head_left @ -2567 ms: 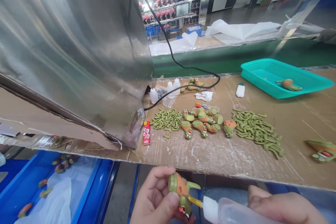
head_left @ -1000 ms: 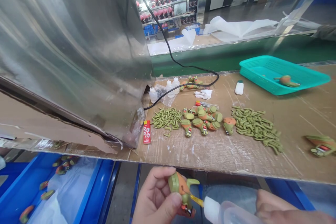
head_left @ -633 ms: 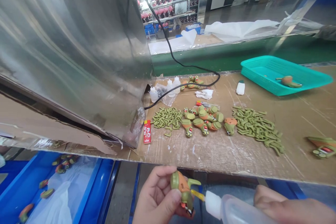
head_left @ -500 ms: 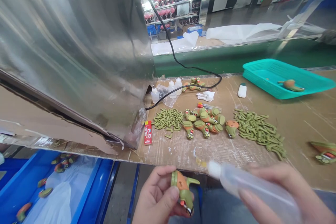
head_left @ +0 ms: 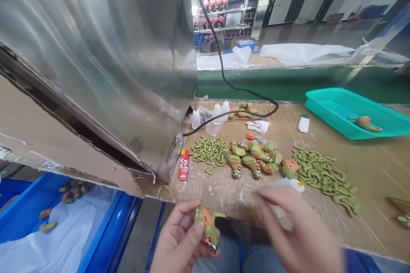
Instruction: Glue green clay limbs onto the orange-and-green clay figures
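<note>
My left hand (head_left: pixel 184 236) is closed around a small green and orange toy figure (head_left: pixel 206 224), held just off the table's front edge. The figure has a green piece sticking out at its side and a red and white mouth at its lower end. To the right, my right hand (head_left: pixel 297 226) is smeared by motion above the table edge, so its fingertips are unclear. Behind it lies a white plastic squeeze bottle (head_left: pixel 290 184) with a yellowish tip, partly hidden by the hand. Similar toy figures (head_left: pixel 253 158) lie grouped beyond, between two heaps of small green pieces (head_left: pixel 209 150) (head_left: pixel 323 175).
A turquoise basket (head_left: pixel 323 102) with one figure stands at the back right. A metal housing (head_left: pixel 128 51) blocks the left. A black cable (head_left: pixel 221 55) crosses the back near small bottles (head_left: pixel 217 113). A blue bin (head_left: pixel 105 226) with figures stands lower left.
The squeeze bottle has left my right hand and now lies on the table. My right hand has moved left. My left hand still holds the figure; the camera view has shifted.
</note>
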Tool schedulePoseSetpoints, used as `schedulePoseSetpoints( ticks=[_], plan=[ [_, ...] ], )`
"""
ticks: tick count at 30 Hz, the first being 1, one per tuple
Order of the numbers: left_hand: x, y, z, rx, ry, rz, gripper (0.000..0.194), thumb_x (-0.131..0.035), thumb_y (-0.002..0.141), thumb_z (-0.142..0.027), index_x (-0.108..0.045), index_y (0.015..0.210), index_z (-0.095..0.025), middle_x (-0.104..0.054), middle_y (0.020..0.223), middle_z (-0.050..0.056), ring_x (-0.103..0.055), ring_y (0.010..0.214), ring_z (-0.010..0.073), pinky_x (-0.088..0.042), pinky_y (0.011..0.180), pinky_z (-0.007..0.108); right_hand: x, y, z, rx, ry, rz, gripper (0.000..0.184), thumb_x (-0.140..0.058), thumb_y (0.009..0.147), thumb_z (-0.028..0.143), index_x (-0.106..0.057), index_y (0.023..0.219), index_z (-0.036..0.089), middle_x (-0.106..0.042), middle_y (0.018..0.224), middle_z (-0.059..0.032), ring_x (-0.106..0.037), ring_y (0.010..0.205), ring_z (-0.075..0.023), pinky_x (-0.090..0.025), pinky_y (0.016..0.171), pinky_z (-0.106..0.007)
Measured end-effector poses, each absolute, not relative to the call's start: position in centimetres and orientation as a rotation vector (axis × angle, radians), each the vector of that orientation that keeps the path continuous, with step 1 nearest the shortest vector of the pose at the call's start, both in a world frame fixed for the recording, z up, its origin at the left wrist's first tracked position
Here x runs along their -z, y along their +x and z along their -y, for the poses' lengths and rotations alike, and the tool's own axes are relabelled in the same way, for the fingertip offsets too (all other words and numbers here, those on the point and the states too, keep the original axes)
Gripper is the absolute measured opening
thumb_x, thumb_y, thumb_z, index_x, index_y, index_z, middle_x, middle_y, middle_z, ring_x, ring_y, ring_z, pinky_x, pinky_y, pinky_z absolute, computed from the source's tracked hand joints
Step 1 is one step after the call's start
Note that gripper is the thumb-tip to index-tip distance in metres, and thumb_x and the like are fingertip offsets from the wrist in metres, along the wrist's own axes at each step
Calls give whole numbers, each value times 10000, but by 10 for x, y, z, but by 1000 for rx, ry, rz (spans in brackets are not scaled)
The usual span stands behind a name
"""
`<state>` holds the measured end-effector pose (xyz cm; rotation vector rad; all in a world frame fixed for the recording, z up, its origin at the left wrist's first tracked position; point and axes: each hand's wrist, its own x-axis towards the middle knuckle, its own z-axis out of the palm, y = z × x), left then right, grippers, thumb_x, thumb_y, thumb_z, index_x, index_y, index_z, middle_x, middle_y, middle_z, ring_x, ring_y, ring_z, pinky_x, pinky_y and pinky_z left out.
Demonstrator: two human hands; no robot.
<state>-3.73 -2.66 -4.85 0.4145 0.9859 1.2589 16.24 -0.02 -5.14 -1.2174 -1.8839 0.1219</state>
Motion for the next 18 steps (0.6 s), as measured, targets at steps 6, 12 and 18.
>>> schedulePoseSetpoints(
  ticks=[6,12,18],
  plan=[
    [44,-44,28,-1323,392,-1006,292,-830,547,-223,-708,812,-210,-753,663,25,-698,567,216,-580,431,296,61,91,-57,-234,-1233,2285,189,-467,841,-4,-574,927,126,-578,889,-97,-504,821,-242,-445,718,-352],
    [50,-53,30,-1326,417,-1009,299,-822,562,-254,-695,828,-210,-751,667,36,-678,531,188,-573,440,290,59,87,-62,-387,-1364,2316,229,-508,735,-80,-628,839,86,-595,840,-137,-564,779,-275,-476,675,-387],
    [45,-46,33,-1235,446,-942,333,-825,559,-252,-669,848,-201,-747,732,46,-683,585,194,-574,462,298,29,125,-17,-799,-1322,1956,84,-538,854,150,-598,838,207,-611,711,17,-595,622,-135,-493,560,-197]
  ],
)
